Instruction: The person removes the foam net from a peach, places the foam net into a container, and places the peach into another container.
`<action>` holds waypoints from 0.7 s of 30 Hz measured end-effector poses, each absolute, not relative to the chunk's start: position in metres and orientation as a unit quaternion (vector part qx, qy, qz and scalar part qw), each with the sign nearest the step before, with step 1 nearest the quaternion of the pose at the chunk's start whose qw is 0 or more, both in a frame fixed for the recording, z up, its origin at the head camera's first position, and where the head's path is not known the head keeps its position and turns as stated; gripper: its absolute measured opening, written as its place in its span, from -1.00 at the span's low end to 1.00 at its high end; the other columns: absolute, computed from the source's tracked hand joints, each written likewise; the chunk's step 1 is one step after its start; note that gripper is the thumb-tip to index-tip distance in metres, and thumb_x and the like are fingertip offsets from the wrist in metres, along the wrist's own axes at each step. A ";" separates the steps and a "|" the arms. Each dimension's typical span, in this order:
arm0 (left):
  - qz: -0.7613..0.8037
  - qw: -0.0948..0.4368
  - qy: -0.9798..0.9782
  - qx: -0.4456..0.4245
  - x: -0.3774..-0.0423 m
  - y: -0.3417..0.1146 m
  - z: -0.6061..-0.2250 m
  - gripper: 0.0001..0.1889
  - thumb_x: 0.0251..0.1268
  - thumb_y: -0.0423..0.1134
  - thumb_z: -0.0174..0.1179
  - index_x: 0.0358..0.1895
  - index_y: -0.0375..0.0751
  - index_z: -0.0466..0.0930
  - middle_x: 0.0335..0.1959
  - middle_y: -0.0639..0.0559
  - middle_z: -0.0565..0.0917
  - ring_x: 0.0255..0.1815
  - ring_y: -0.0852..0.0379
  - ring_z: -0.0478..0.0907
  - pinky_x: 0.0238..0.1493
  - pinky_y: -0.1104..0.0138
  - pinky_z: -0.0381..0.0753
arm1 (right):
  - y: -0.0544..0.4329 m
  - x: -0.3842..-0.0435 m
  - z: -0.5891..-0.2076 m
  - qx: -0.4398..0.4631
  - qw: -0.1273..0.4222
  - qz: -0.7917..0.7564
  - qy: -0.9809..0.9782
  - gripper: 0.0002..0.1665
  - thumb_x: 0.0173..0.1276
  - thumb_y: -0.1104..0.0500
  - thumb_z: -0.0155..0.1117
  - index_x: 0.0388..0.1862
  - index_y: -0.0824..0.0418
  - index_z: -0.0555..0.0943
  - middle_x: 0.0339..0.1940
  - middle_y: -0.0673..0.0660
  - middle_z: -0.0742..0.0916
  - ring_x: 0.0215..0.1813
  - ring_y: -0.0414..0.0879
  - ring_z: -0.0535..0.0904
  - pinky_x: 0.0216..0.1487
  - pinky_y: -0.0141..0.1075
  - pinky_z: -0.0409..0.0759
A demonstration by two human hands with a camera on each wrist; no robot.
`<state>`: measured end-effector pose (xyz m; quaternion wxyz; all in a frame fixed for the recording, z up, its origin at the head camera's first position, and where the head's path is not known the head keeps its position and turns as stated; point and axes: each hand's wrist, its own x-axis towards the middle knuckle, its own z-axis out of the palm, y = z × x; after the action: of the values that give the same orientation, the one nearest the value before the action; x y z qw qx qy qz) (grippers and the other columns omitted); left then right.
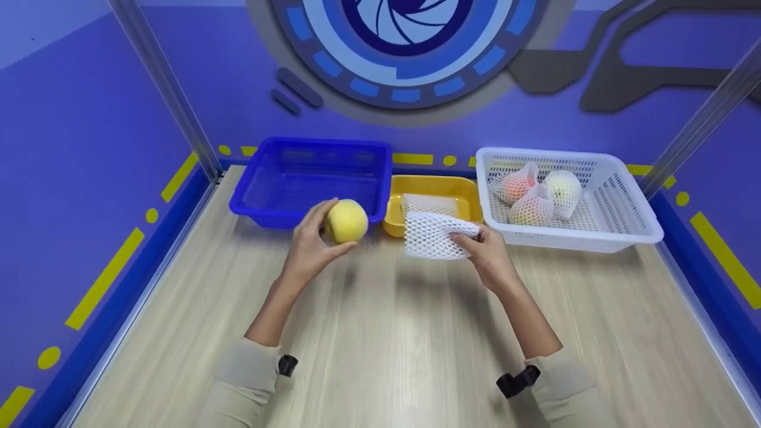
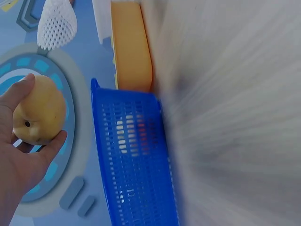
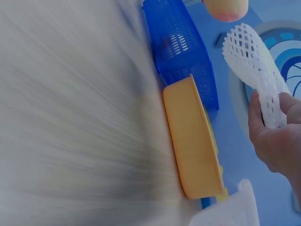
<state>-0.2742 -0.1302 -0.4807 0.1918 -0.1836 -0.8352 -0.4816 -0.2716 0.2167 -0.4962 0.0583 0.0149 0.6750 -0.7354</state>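
In the head view my left hand (image 1: 309, 244) holds a round yellow fruit (image 1: 346, 221) between thumb and fingers, in front of the blue basket. A dark pit marks the fruit (image 2: 40, 110) in the left wrist view; a pinkish patch shows on the fruit (image 3: 227, 8) in the right wrist view. Whether it is an apple or a peach I cannot tell. My right hand (image 1: 489, 255) pinches one end of a white foam fruit net (image 1: 437, 236), whose free end points toward the fruit. Fruit and net are apart, both raised above the table.
A blue basket (image 1: 252, 205) stands at the back left. Between it and a white basket (image 1: 571, 236) sits a yellow tray (image 1: 469, 193) with foam netting (image 1: 429, 204) inside. Three netted fruits (image 1: 532, 205) lie in the white basket. Walls border the wooden table (image 1: 368, 356).
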 end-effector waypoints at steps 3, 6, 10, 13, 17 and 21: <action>-0.462 0.217 -0.842 -0.175 -0.284 -0.137 -0.479 -0.09 -0.14 -0.27 0.67 0.39 -0.34 0.44 0.33 -0.26 0.51 0.35 -0.16 0.47 0.36 0.09 0.49 | 0.219 -0.279 -0.495 0.019 0.047 -0.729 0.682 -0.52 0.47 0.29 0.26 0.29 0.44 0.46 0.02 0.19 0.70 -0.03 -0.11 0.69 0.01 -0.33 0.70; -0.445 0.232 -0.852 -0.151 -0.294 -0.144 -0.478 -0.07 -0.16 -0.29 0.67 0.38 -0.40 0.41 0.31 -0.30 0.51 0.36 -0.20 0.45 0.42 0.05 0.41 | 0.219 -0.288 -0.492 0.026 0.035 -0.717 0.695 -0.55 0.48 0.28 0.24 0.27 0.43 0.47 0.02 0.18 0.68 -0.04 -0.13 0.66 -0.01 -0.36 0.69; -0.433 0.229 -0.866 -0.102 -0.304 -0.152 -0.478 -0.08 -0.14 -0.28 0.67 0.35 -0.41 0.36 0.27 -0.33 0.51 0.33 -0.24 0.46 0.39 -0.04 0.41 | 0.216 -0.301 -0.488 0.029 0.009 -0.695 0.718 -0.60 0.48 0.29 0.22 0.23 0.43 0.51 0.06 0.20 0.65 -0.01 -0.15 0.59 0.00 -0.41 0.63; -0.425 0.222 -0.874 -0.081 -0.311 -0.159 -0.479 -0.11 -0.11 -0.28 0.65 0.33 -0.40 0.34 0.25 -0.32 0.50 0.32 -0.25 0.46 0.37 -0.06 0.42 | 0.213 -0.312 -0.485 0.034 -0.001 -0.677 0.735 -0.61 0.49 0.29 0.19 0.22 0.43 0.51 0.11 0.23 0.62 0.03 -0.12 0.53 0.04 -0.40 0.56; -0.413 0.224 -0.879 -0.084 -0.322 -0.167 -0.481 -0.14 -0.11 -0.36 0.64 0.33 -0.37 0.39 0.27 -0.31 0.45 0.34 -0.24 0.42 0.42 -0.05 0.36 | 0.210 -0.325 -0.482 0.046 0.007 -0.663 0.747 -0.60 0.52 0.29 0.12 0.27 0.43 0.47 0.18 0.27 0.59 0.09 -0.05 0.50 0.14 -0.31 0.53; -0.409 0.228 -0.880 -0.082 -0.335 -0.172 -0.481 -0.16 -0.14 -0.43 0.63 0.33 -0.34 0.44 0.26 -0.32 0.36 0.32 -0.26 0.40 0.42 -0.06 0.36 | 0.207 -0.336 -0.482 0.054 0.010 -0.658 0.751 -0.61 0.50 0.30 0.07 0.25 0.44 0.46 0.17 0.31 0.59 0.09 0.00 0.49 0.18 -0.25 0.51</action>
<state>-0.3354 -0.1721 -0.4807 0.2284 -0.0822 -0.8798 -0.4087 -0.3357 0.2071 -0.4820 0.0097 0.0535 0.7508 -0.6583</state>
